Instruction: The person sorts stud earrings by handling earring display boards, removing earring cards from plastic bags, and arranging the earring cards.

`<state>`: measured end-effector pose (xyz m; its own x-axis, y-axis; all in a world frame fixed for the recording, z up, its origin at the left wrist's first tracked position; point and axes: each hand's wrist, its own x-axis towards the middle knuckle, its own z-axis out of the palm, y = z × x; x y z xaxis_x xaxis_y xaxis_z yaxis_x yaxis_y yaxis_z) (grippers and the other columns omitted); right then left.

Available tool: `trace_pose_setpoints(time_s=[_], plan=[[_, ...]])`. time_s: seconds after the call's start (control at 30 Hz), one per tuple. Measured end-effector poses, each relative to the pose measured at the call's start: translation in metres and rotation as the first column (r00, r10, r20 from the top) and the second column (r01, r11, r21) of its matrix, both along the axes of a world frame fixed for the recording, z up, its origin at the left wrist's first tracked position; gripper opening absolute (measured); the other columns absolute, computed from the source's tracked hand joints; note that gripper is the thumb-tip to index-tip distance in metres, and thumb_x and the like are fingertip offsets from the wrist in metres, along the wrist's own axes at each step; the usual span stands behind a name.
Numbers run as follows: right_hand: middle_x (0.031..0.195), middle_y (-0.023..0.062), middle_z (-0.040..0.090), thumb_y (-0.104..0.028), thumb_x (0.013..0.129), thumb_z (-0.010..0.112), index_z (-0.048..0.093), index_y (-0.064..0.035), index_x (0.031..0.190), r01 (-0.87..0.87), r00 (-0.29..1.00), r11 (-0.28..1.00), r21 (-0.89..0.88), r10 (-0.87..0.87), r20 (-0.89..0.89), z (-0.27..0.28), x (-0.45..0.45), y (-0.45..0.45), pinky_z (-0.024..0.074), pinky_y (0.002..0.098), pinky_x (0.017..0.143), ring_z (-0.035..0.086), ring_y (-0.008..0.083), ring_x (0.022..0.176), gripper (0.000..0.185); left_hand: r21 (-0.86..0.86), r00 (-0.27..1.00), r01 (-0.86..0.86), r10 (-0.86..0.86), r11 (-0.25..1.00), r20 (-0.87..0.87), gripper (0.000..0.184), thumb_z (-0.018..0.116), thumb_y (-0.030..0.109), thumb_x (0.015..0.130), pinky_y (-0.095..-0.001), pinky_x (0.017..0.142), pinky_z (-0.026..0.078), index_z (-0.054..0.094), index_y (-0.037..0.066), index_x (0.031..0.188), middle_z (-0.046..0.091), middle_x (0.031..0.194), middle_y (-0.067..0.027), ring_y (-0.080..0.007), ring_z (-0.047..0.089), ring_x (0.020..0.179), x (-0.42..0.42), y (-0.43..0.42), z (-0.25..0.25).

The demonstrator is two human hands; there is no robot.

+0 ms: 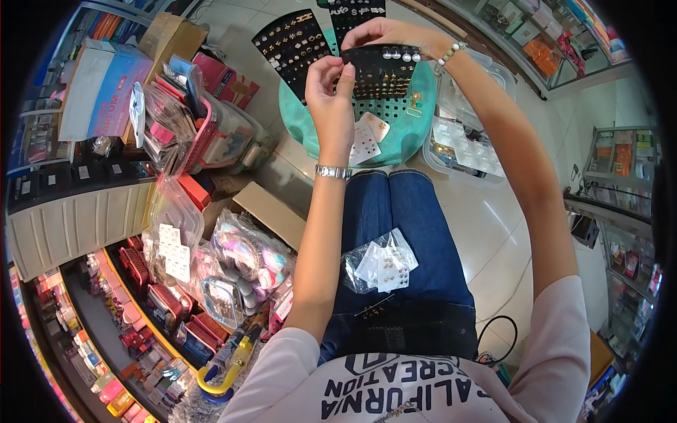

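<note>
A black earring display board with rows of gold and pearl-like earrings stands tilted over a teal plastic stool. My right hand, with a beaded bracelet on its wrist, reaches across the board's top and grips it there. At the left edge, the closed fingers and thumb of my left hand pinch the board; the exact contact is partly hidden. Another earring board leans to the left, and a third board is behind. White earring cards lie on the stool's near side.
More earring cards in clear plastic rest on my lap. Right of the stool is a clear plastic box holding cards. Left are a pink basket, cartons and bagged goods. Glass cases border the far right.
</note>
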<state>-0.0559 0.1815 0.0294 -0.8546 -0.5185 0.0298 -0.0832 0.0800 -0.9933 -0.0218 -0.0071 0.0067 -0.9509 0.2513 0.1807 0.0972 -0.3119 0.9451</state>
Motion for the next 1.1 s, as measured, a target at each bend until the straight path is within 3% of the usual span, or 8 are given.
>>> trace_pose_setpoints(time_s=[0.47, 0.6, 0.67, 0.77, 0.83, 0.87, 0.93, 1.1], plan=[[0.094, 0.0045, 0.062, -0.010, 0.085, 0.058, 0.063, -0.0086, 0.103, -0.235, 0.954, 0.944, -0.233, 0.270, 0.130, 0.000, -0.022, 0.002, 0.0424, 0.0209, 0.079, 0.054, 0.0126, 0.083, 0.019, -0.090, 1.000, -0.011, 0.012, 0.996, 0.003, 0.015, 0.058, 0.003, 0.083, -0.0188, 0.070, 0.041, 0.053, 0.002, 0.096, 0.056, 0.084, -0.0046, -0.0091, 0.051, 0.075, 0.002, -0.002, 0.007], [0.095, 0.0036, 0.062, -0.011, 0.087, 0.054, 0.062, -0.0063, 0.102, -0.120, 0.987, 0.993, 0.016, 0.118, 0.106, 0.010, -0.023, 0.009, 0.0431, 0.0206, 0.077, 0.054, 0.0115, 0.082, 0.018, -0.115, 1.000, -0.004, 0.001, 0.993, -0.030, 0.014, 0.060, 0.004, 0.082, -0.0189, 0.069, 0.042, 0.055, 0.001, 0.095, 0.058, 0.085, -0.0054, -0.0090, 0.052, 0.074, -0.005, -0.002, 0.009], [0.086, 0.0021, 0.062, -0.013, 0.088, 0.052, 0.062, -0.0035, 0.097, 0.100, 0.935, 0.992, 0.082, -0.066, -0.348, 0.012, -0.023, 0.010, 0.0447, 0.0205, 0.067, 0.053, 0.0088, 0.073, 0.017, -0.134, 0.999, -0.011, 0.005, 0.991, -0.045, 0.014, 0.060, 0.004, 0.081, -0.0196, 0.069, 0.042, 0.056, 0.001, 0.094, 0.059, 0.084, -0.0057, -0.0096, 0.053, 0.075, -0.010, -0.001, 0.011], [0.080, 0.0007, 0.060, -0.015, 0.088, 0.051, 0.062, -0.0026, 0.094, 0.479, 0.877, 0.878, -0.004, -0.478, 0.055, 0.005, -0.014, 0.034, 0.0436, 0.0201, 0.058, 0.051, 0.0070, 0.066, 0.018, -0.194, 0.997, -0.033, 0.017, 0.980, -0.079, 0.013, 0.060, 0.003, 0.079, -0.0216, 0.070, 0.044, 0.057, 0.002, 0.092, 0.061, 0.083, -0.0066, -0.0113, 0.055, 0.075, -0.017, -0.001, 0.013], [0.080, 0.0006, 0.058, -0.016, 0.089, 0.049, 0.061, -0.0040, 0.094, 0.397, 0.915, 0.917, -0.021, -0.398, -0.069, -0.120, -0.074, 0.135, 0.0428, 0.0195, 0.055, 0.050, 0.0072, 0.063, 0.018, -0.218, 0.996, -0.023, 0.005, 0.976, -0.084, 0.013, 0.060, 0.003, 0.079, -0.0217, 0.070, 0.044, 0.057, 0.001, 0.091, 0.061, 0.083, -0.0067, -0.0115, 0.055, 0.074, -0.020, -0.002, 0.013], [0.080, 0.0006, 0.058, -0.016, 0.089, 0.049, 0.061, -0.0040, 0.094, 0.403, 0.912, 0.915, -0.023, -0.404, -0.068, -0.094, -0.051, 0.121, 0.0428, 0.0195, 0.055, 0.050, 0.0072, 0.063, 0.018, -0.238, 0.996, -0.017, -0.005, 0.971, -0.092, 0.012, 0.060, 0.003, 0.079, -0.0219, 0.070, 0.045, 0.058, 0.001, 0.091, 0.061, 0.083, -0.0067, -0.0116, 0.056, 0.074, -0.023, -0.002, 0.013], [0.085, 0.0012, 0.058, -0.016, 0.090, 0.046, 0.060, -0.0056, 0.099, 0.806, 0.588, 0.584, 0.095, -0.809, -0.014, -0.044, 0.013, 0.096, 0.0425, 0.0188, 0.054, 0.050, 0.0080, 0.063, 0.019, -0.275, 0.994, -0.013, -0.018, 0.961, -0.108, 0.012, 0.061, 0.004, 0.079, -0.0222, 0.071, 0.045, 0.059, 0.001, 0.090, 0.062, 0.083, -0.0068, -0.0120, 0.056, 0.074, -0.028, -0.002, 0.013], [0.087, 0.0005, 0.059, -0.010, 0.084, 0.047, 0.060, -0.0056, 0.099, 0.987, 0.084, 0.112, -0.116, -0.971, -0.226, -0.021, 0.109, 0.014, 0.0410, 0.0179, 0.058, 0.047, 0.0056, 0.062, 0.020, -0.314, 0.985, -0.020, -0.034, 0.949, -0.167, 0.016, 0.061, 0.002, 0.078, -0.0235, 0.071, 0.046, 0.057, 0.001, 0.094, 0.062, 0.085, -0.0078, -0.0134, 0.057, 0.074, -0.037, 0.001, 0.009]])
